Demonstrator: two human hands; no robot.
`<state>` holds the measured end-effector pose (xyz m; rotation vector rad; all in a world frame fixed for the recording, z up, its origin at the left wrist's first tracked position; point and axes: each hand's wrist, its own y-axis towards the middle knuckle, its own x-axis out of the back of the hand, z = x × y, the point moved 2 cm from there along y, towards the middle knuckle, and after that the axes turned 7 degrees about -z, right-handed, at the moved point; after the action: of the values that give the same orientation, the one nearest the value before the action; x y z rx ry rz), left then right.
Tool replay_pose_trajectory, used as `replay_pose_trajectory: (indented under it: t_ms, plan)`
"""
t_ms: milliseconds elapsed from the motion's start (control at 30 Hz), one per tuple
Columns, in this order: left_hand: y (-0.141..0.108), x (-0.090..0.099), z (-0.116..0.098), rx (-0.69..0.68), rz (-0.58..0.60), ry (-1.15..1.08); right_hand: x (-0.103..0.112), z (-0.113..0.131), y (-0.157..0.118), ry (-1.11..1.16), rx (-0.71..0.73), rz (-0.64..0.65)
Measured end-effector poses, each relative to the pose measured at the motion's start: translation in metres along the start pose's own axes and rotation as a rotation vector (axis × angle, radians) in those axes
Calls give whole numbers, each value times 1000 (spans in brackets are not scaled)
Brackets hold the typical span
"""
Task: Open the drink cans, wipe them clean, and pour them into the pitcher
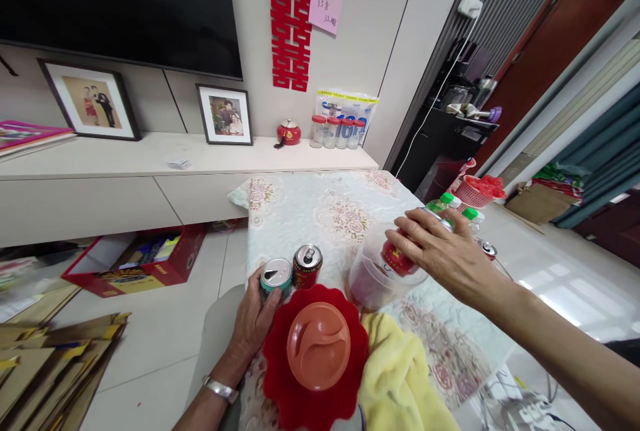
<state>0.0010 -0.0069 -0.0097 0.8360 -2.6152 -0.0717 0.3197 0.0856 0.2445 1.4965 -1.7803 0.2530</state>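
Note:
My left hand (253, 317) is wrapped round a green can (277, 275) with an opened top, at the table's left edge. Just right of it stands a red and dark can (307, 267), upright. My right hand (434, 244) grips a tilted red can (399, 256) over the mouth of a translucent plastic container (370, 279). Between my hands, nearer to me, lies a red scalloped tray (280, 377) with an orange divided dish (319, 347) in it. A yellow cloth (400, 371) lies to the right of the tray.
The table has a floral cloth (320, 197). Bottles with green caps (447, 200) and another can (487, 249) are by its right edge. A red box (145, 271) and flattened cardboard (55, 364) lie on the floor at left. A white cabinet (225, 167) stands behind.

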Motion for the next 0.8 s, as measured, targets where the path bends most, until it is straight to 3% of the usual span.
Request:
replay_pose_trajectory:
  t_ms: [67,233,433,567,633,733,800]
  plan:
    - [0,0,-1,0,0,3,-4,-2,-1,96,-27,16]
    - [-2,1,-4,7,4,-27,-9,-14,-1,364,-286,9]
    - [-4,3,-10,-20,7,-44,22,-10,7,716,-499,-179]
    - [-3,5,-11,0,54,-109,39,33,15,1166,-634,-111]
    - [-2,9,-11,23,65,-178,36,66,15,1485,-745,37]
    - [-5,25,-19,42,-8,-262,24,115,10,1907,-886,191]
    - [-13,39,-36,-6,-44,-285,16,139,5,2028,-917,247]
